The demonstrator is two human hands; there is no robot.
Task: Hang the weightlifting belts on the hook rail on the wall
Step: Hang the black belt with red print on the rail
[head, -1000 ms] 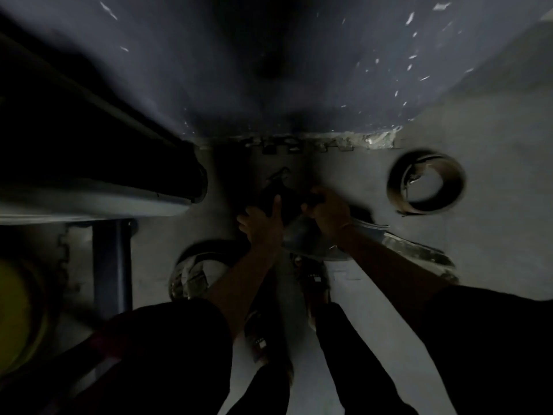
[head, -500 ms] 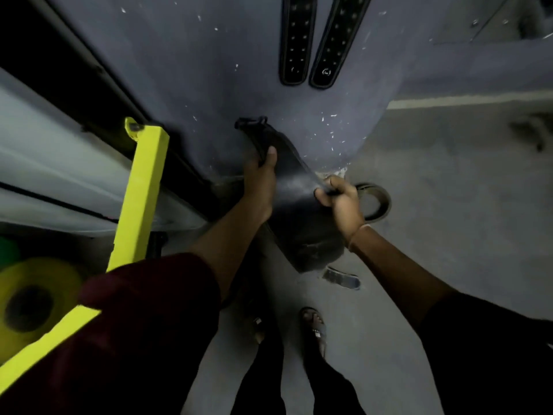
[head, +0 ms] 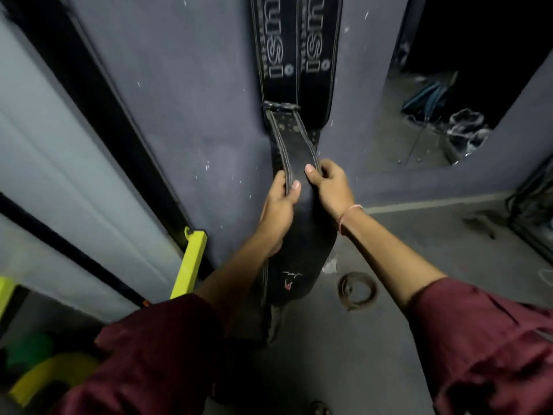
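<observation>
I hold a black leather weightlifting belt [head: 294, 145] upright in front of the grey wall [head: 191, 100]. My left hand [head: 279, 209] grips its left edge and my right hand [head: 330, 187] grips its right edge, thumbs on the front face. The belt's buckle end [head: 281, 105] reaches up to the lower ends of two black lettered belts [head: 294, 40] that hang on the wall. Its wide part [head: 299, 265] droops down between my forearms. The hook rail is out of view above. A rolled brown belt [head: 357, 290] lies on the floor by the wall.
A yellow metal post [head: 191, 262] and yellow and green weight plates [head: 45, 375] stand at the lower left. Left of the wall runs a black-framed pale panel [head: 59, 145]. An opening at the right shows clutter [head: 443, 109]. Cables [head: 532, 205] lie at the far right.
Both hands have lifted the black belt from the floor up the wall, and my view has tilted up. The buckle end now reaches the two hanging belts.
</observation>
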